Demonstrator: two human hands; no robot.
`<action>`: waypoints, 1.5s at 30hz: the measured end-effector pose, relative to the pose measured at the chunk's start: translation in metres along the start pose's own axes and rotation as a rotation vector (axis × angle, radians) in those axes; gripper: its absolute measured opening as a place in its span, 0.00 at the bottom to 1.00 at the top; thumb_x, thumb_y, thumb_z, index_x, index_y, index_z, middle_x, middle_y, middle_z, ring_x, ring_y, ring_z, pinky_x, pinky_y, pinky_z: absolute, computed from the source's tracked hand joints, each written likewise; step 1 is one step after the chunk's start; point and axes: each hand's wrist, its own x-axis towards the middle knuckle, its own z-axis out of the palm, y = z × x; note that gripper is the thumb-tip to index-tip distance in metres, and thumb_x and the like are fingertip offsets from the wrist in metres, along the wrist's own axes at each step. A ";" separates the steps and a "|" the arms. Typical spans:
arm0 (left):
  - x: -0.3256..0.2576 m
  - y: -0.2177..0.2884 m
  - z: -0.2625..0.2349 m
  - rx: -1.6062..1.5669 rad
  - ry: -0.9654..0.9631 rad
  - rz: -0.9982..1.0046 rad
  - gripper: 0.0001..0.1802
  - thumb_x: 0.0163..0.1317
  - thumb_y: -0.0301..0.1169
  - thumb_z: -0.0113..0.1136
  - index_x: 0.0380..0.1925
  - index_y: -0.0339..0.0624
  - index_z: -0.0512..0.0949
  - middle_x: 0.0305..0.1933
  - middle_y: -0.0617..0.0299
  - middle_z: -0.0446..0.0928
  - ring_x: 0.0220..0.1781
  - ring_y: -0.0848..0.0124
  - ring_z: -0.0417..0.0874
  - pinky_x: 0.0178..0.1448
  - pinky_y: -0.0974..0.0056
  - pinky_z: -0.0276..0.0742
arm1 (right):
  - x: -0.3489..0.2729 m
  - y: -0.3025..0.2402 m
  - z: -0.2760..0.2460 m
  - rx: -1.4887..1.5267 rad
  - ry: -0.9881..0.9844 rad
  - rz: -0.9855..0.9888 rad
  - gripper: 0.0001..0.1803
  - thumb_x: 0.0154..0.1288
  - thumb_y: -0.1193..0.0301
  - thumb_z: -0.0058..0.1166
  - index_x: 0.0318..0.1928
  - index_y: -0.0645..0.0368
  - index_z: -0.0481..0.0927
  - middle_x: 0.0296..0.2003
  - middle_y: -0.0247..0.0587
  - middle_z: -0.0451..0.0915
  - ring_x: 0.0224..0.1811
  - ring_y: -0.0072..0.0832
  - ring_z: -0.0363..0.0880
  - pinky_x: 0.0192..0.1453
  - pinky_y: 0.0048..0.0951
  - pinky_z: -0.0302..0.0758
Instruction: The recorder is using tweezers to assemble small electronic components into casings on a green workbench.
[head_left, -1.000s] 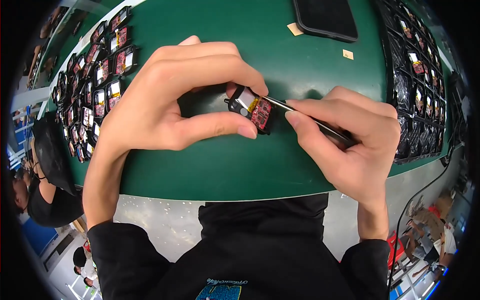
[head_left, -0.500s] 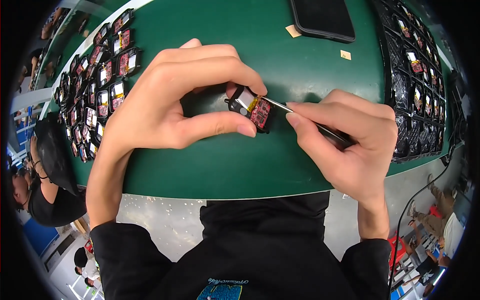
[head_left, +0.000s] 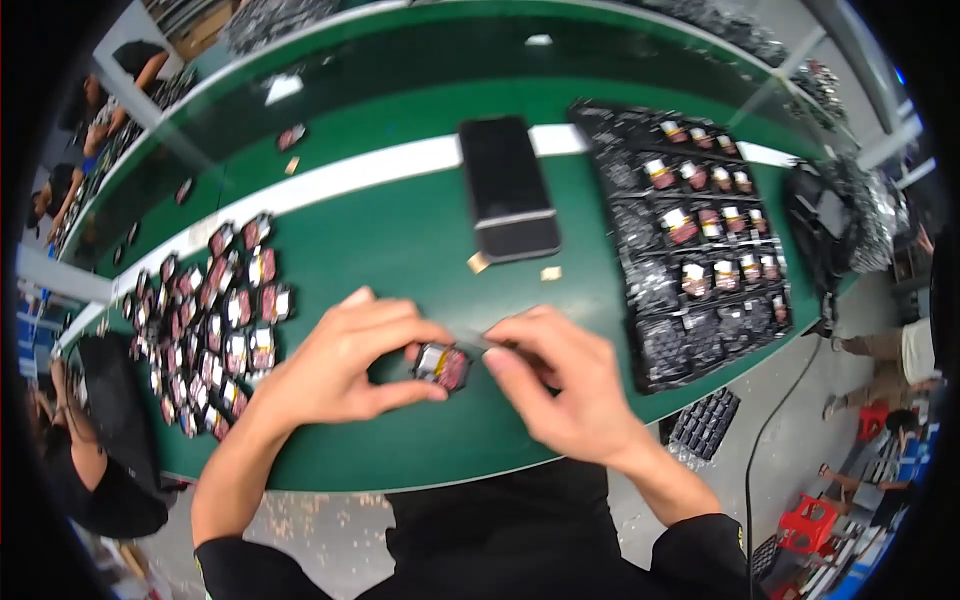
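Note:
Between its thumb and fingers, my left hand [head_left: 335,365] grips a small black device casing [head_left: 442,367] above the green table. The casing lies open, showing a red circuit board, a silvery-white battery and yellow tape. Just to its right, my right hand [head_left: 565,385] is closed around slim metal tweezers [head_left: 470,336]. The tweezers' tip is smeared by motion, so I cannot tell whether it touches the casing.
Many similar open casings [head_left: 237,308] spread over the table's left side. A black tray [head_left: 662,345] with casings in its pockets lies at right. A dark phone [head_left: 507,175] and small tan paper pieces [head_left: 551,273] lie beyond my hands. A red stool [head_left: 808,523] stands on the floor.
The view has lifted and swung, so more of the far table and the whole tray show. The tweezers have drawn back slightly from the casing. Both hands keep their hold.

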 end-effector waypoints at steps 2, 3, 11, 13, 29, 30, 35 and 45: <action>0.005 0.005 -0.001 -0.060 -0.022 -0.059 0.34 0.51 0.40 0.90 0.59 0.48 0.87 0.36 0.66 0.81 0.37 0.68 0.79 0.49 0.60 0.66 | -0.005 0.002 0.001 -0.113 -0.033 -0.103 0.16 0.71 0.73 0.72 0.56 0.61 0.84 0.41 0.43 0.83 0.35 0.41 0.86 0.37 0.40 0.81; 0.009 0.014 -0.007 -0.097 -0.047 -0.113 0.37 0.51 0.38 0.89 0.62 0.49 0.85 0.36 0.68 0.79 0.36 0.68 0.77 0.50 0.61 0.67 | -0.007 0.003 0.003 -0.175 -0.042 -0.141 0.22 0.68 0.67 0.75 0.58 0.58 0.84 0.44 0.43 0.84 0.40 0.46 0.89 0.40 0.43 0.84; -0.009 -0.003 -0.014 -0.240 -0.041 -0.232 0.41 0.45 0.26 0.76 0.66 0.40 0.80 0.42 0.62 0.86 0.35 0.68 0.79 0.59 0.60 0.75 | -0.007 0.004 0.031 -0.313 -0.028 -0.115 0.23 0.66 0.62 0.73 0.54 0.61 0.80 0.47 0.45 0.78 0.41 0.48 0.87 0.40 0.50 0.82; 0.001 -0.007 -0.019 -0.278 -0.095 -0.230 0.38 0.45 0.23 0.74 0.63 0.37 0.82 0.40 0.58 0.88 0.33 0.69 0.82 0.52 0.63 0.81 | -0.008 0.013 0.032 -0.323 -0.027 -0.110 0.23 0.64 0.63 0.72 0.53 0.62 0.80 0.47 0.45 0.78 0.40 0.49 0.87 0.39 0.51 0.81; 0.053 -0.169 -0.098 0.572 0.431 -0.222 0.19 0.74 0.22 0.62 0.63 0.39 0.77 0.65 0.51 0.77 0.68 0.46 0.80 0.72 0.50 0.77 | -0.026 -0.022 -0.056 -0.318 0.150 -0.066 0.21 0.57 0.65 0.74 0.49 0.58 0.83 0.41 0.39 0.82 0.37 0.39 0.90 0.39 0.39 0.87; 0.050 -0.170 -0.094 0.581 0.460 -0.199 0.18 0.74 0.21 0.60 0.62 0.40 0.76 0.63 0.51 0.78 0.67 0.47 0.80 0.70 0.50 0.77 | -0.026 -0.020 -0.064 -0.341 0.165 -0.069 0.21 0.57 0.65 0.75 0.49 0.58 0.84 0.41 0.39 0.83 0.39 0.37 0.91 0.41 0.38 0.88; 0.073 -0.165 -0.097 0.459 0.458 -0.211 0.17 0.73 0.17 0.58 0.59 0.39 0.75 0.55 0.49 0.78 0.60 0.45 0.80 0.66 0.48 0.78 | -0.024 -0.015 -0.100 -0.433 0.274 -0.053 0.23 0.55 0.65 0.77 0.50 0.60 0.89 0.40 0.40 0.87 0.39 0.32 0.91 0.44 0.36 0.88; 0.056 -0.027 -0.042 0.315 0.233 -0.038 0.22 0.68 0.17 0.64 0.61 0.39 0.79 0.59 0.47 0.80 0.60 0.47 0.81 0.68 0.51 0.78 | 0.013 0.033 -0.190 -0.609 0.465 0.278 0.26 0.50 0.59 0.78 0.47 0.63 0.91 0.37 0.46 0.91 0.39 0.39 0.92 0.50 0.40 0.88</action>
